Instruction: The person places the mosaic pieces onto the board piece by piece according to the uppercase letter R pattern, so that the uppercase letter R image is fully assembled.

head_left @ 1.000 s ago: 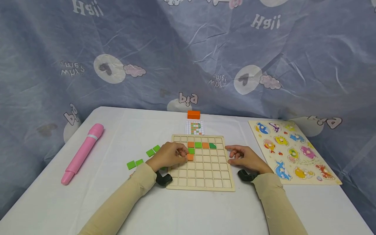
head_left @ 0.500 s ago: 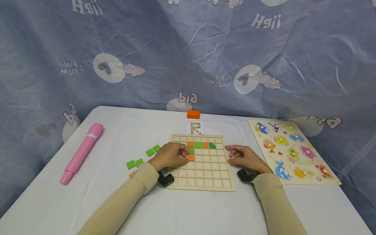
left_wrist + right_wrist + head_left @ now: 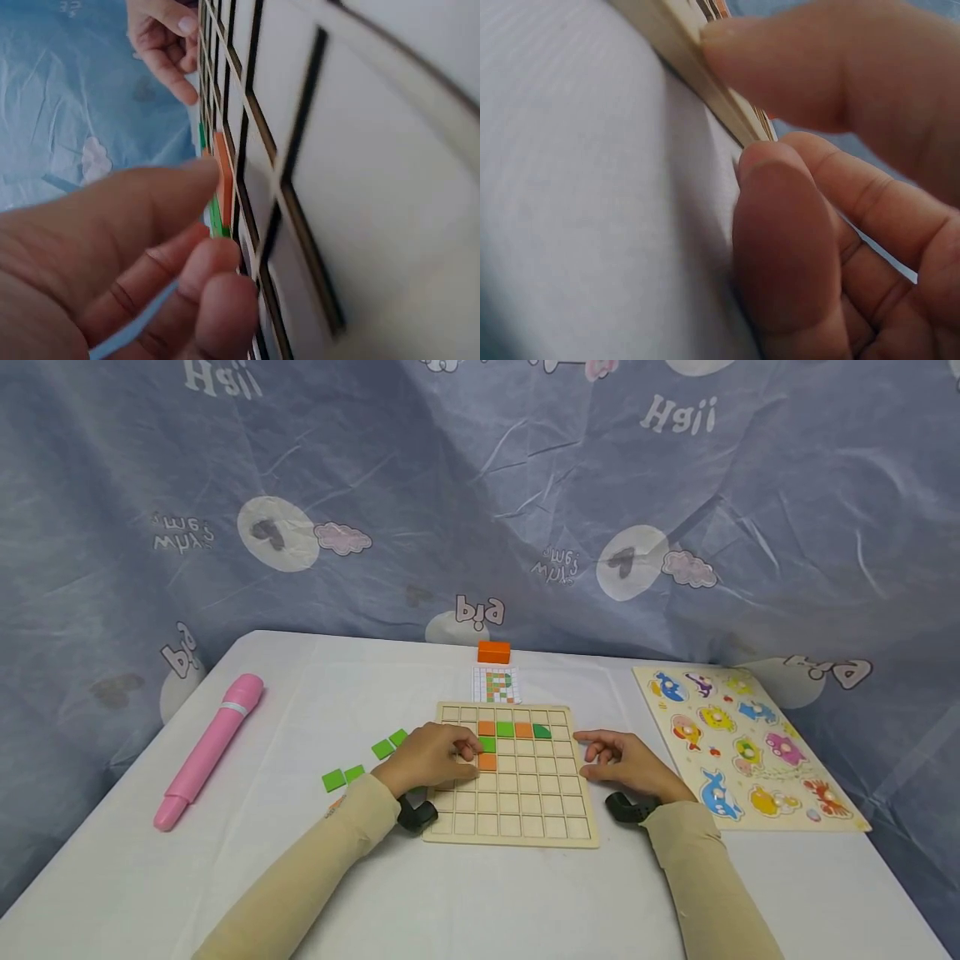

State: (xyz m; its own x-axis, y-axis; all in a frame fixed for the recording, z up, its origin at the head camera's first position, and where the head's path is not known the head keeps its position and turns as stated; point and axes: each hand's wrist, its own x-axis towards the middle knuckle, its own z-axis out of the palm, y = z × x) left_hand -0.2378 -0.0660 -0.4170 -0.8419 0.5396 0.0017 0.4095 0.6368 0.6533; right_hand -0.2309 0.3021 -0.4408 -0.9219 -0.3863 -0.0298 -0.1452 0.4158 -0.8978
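Note:
My left hand (image 3: pixel 431 756) hovers low over the left of the wooden grid board (image 3: pixel 525 831). Its thumb tip is right at the edge of an orange square tile (image 3: pixel 487 762), while the other fingers curl loosely apart from the thumb. In the left wrist view this orange tile (image 3: pixel 224 180) stands slightly proud of the grid. Above it lies a green tile (image 3: pixel 488 745), below a row of orange and green squares ending in a dark green rounded piece (image 3: pixel 542 732). My right hand (image 3: pixel 626 764) touches the board's right edge with thumb and index finger spread apart.
Several loose green tiles (image 3: pixel 333 780) lie left of the board, partly behind the left arm. A pattern card (image 3: pixel 497 686) and an orange block (image 3: pixel 494 652) are behind it. A pink stick-shaped object (image 3: pixel 206 760) lies left, an animal puzzle board (image 3: pixel 731 727) right.
The orange tile under my left hand has shifted slightly right into line with its grid cell. The left thumb has drawn back a little; the right hand stays put.

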